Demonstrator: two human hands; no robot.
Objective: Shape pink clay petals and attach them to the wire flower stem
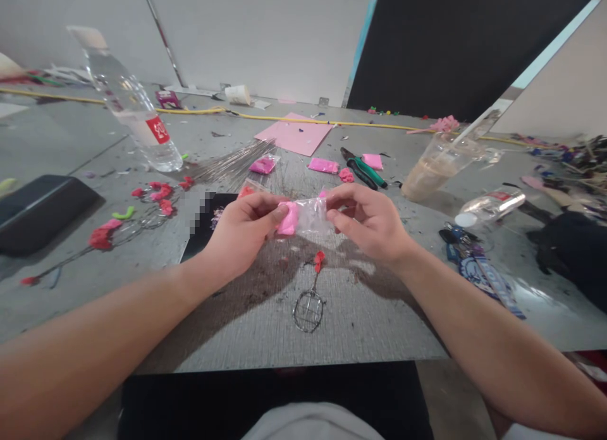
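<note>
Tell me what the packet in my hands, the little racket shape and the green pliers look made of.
Packet: thin clear plastic film, by its glossy creases; the pink lump inside looks soft, perhaps modelling clay.
Racket shape: bent wire, likely metal, from its dark sheen; the red piece on top may be clay.
Pliers: dark head, probably metal; smooth, moulded-looking green grips, likely plastic or rubber.

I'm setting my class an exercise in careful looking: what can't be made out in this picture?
All in the head view:
Ends of the clear packet: partly hidden by fingers of the left hand and right hand.
Black card: partly hidden behind the left hand; pixel blocks mask its upper left.
Any fine print on the tall bottle: too small and blurred.
Dark bundle: cut off by the right edge.
</note>
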